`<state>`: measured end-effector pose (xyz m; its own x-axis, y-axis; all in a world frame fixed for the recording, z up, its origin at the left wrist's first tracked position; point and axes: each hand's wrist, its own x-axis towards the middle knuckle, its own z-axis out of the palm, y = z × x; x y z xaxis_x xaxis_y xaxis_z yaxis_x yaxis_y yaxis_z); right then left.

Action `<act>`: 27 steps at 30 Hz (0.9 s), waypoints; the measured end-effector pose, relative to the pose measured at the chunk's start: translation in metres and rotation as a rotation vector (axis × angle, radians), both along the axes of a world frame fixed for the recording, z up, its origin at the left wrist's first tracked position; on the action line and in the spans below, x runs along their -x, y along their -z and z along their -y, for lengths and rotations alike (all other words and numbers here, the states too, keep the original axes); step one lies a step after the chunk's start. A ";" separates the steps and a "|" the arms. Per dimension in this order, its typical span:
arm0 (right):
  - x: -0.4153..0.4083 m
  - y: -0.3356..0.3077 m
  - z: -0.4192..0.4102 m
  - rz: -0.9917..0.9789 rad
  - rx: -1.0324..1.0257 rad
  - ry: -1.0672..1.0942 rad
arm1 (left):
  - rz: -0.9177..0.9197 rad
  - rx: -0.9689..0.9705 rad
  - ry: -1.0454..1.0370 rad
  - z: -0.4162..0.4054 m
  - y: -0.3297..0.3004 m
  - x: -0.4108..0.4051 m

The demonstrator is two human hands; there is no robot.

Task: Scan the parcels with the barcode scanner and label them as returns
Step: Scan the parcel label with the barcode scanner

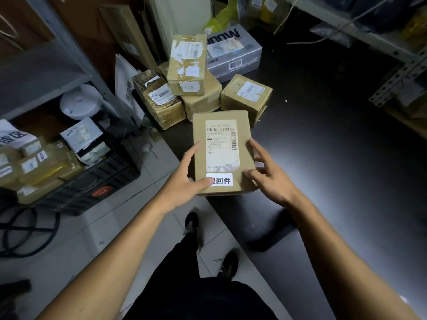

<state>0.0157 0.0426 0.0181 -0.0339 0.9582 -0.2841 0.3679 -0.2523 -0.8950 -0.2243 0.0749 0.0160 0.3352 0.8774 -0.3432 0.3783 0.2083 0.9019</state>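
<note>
Now the left hand (184, 183) is gripping the parcel (221, 153), its thumb pressing the return sticker (220, 180) (rub every edge flat); the right hand (265, 172), fingers spread, is steadying its side.

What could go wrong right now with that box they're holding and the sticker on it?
The white return sticker sits near the cardboard parcel's bottom edge, and the left hand's thumb covers one end; if that end isn't pressed flat, it may peel. The right hand touches mostly with spread fingers, so the parcel could slip. The stacked parcels behind look tilted and might topple if bumped.
</note>
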 end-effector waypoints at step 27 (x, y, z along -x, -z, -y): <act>0.413 0.008 -0.096 -0.016 0.042 -0.595 | 0.130 0.011 -0.561 0.038 0.012 0.402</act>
